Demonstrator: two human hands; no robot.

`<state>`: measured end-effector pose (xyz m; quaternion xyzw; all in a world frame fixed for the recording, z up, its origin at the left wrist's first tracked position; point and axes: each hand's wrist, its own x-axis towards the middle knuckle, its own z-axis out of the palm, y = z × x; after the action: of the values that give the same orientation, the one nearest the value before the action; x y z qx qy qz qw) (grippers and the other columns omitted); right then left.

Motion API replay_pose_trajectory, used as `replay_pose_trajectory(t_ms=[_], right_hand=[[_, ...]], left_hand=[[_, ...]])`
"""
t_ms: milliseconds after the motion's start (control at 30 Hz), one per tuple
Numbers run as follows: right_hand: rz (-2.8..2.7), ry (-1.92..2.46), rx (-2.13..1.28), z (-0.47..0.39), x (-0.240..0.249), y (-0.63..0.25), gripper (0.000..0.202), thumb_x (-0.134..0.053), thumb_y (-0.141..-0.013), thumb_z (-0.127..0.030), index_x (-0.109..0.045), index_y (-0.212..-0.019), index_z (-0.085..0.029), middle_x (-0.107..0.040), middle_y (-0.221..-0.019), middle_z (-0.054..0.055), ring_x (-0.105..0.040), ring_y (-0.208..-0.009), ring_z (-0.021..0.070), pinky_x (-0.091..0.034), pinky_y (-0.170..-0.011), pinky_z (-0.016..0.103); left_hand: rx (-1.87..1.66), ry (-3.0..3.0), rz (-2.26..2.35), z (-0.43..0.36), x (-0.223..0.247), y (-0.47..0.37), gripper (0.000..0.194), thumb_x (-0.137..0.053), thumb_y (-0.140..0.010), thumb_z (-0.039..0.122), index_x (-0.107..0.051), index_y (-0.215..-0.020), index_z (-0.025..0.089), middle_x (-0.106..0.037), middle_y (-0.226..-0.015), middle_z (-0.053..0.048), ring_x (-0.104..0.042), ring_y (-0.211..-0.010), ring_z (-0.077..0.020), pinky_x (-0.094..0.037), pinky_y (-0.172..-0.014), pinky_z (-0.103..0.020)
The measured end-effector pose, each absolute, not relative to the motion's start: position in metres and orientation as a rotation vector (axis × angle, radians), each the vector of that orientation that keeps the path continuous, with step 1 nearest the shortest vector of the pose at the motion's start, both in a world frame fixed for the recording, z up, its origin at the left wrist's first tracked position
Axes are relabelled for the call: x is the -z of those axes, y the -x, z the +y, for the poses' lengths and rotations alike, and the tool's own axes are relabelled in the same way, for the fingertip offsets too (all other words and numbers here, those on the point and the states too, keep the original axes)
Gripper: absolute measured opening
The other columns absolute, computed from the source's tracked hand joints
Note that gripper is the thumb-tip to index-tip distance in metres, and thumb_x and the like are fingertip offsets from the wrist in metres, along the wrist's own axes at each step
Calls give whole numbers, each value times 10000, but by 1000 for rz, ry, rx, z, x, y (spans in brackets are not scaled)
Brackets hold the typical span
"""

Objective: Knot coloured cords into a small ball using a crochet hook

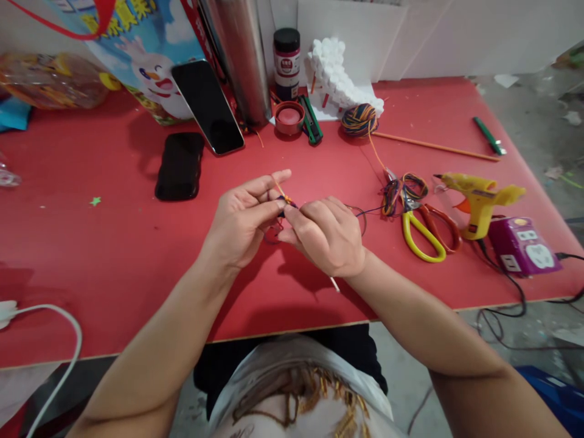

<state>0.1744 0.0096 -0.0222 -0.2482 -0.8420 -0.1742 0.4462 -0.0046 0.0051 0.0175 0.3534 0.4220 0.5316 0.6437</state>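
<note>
My left hand point(239, 222) pinches a small piece of multicoloured yarn work point(287, 204) between thumb and fingers, its index finger stretched out with a strand over it. Against the same piece, my right hand point(326, 234) is closed around a thin light stick point(335, 284), whose end shows below the palm. Its other end is hidden by the fingers. Loose red and dark loops hang beneath the piece. From the right hand a dark strand runs right to a tangled yarn bundle point(391, 196) beside scissors with yellow and red handles point(424, 234).
On the red table point(114, 261) lie two black phones point(180, 165), a yarn ball point(359, 120), an orange stick point(438, 146), green cutters and a yellow glue gun point(481, 198). A purple box point(524, 246) with cables sits right; a metal flask point(241, 61) and jar point(287, 64) stand behind.
</note>
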Motion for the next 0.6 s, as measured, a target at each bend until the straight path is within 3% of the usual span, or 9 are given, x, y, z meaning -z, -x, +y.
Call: replay_pose_trajectory(t_ms=[200,400,600], right_hand=[[-2039,454,442,13,22,-180,342,-505,-1129,-412,-647,-1199,-108,-653,-832,54,-551,-731,193,-424,-671,356],[-2090,786,574,3,18,-165,232,-528,-1123,-308,-660,-1125,-117,-690,-780,48,-537,-690,207,-379,-662,371],[-2098,848,506,2,18,-165,222,-522,-1121,-279,-660,-991,-163,-696,-755,38,-549,-644,195,-386,-646,353]], left_hand=[[-938,-633,856,7,-25,15,517,-845,-670,113,-837,-1186,103,-719,-736,-27,-655,-586,-109,-559,-540,-207],[-1256,-736,989,4,-19,-4,387,-799,-716,39,-853,-1087,133,-650,-697,19,-564,-547,-40,-448,-500,-137],[-1282,-953,1067,3,-8,-6,381,-851,-751,120,-865,-1124,200,-635,-709,20,-531,-569,-53,-420,-527,-176]])
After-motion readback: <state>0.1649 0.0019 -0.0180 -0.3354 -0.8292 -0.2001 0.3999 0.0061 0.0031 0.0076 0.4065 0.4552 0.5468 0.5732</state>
